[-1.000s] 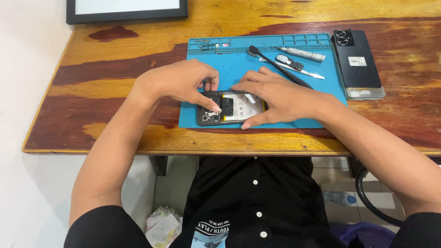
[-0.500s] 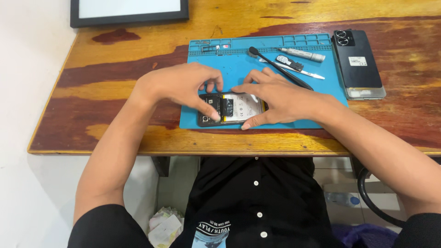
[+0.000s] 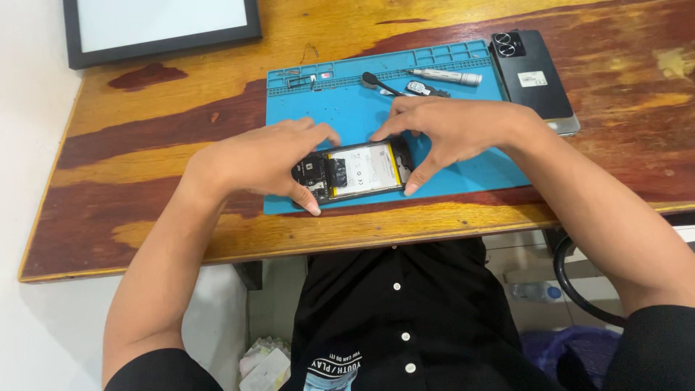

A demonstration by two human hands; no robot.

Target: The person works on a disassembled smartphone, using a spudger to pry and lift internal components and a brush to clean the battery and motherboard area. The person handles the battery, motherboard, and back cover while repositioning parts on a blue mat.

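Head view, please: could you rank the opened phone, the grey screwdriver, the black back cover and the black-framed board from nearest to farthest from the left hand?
From the left hand:
1. Opened phone, under its fingers on the blue mat.
2. Grey screwdriver, along the mat's far right edge.
3. Black back cover, right of the mat.

The black-framed board, at the far left corner, is too close to call against the screwdriver.

An opened phone [image 3: 360,171] lies near the front edge of a work mat [image 3: 463,170] on the bench [image 3: 166,137], between the left hand [image 3: 257,161] and the right hand [image 3: 452,130]. Behind the hands, tools [image 3: 434,81] lie along the mat's back. A second phone [image 3: 532,76] lies at the mat's right edge, and a framed panel [image 3: 163,29] sits at the bench's back left.
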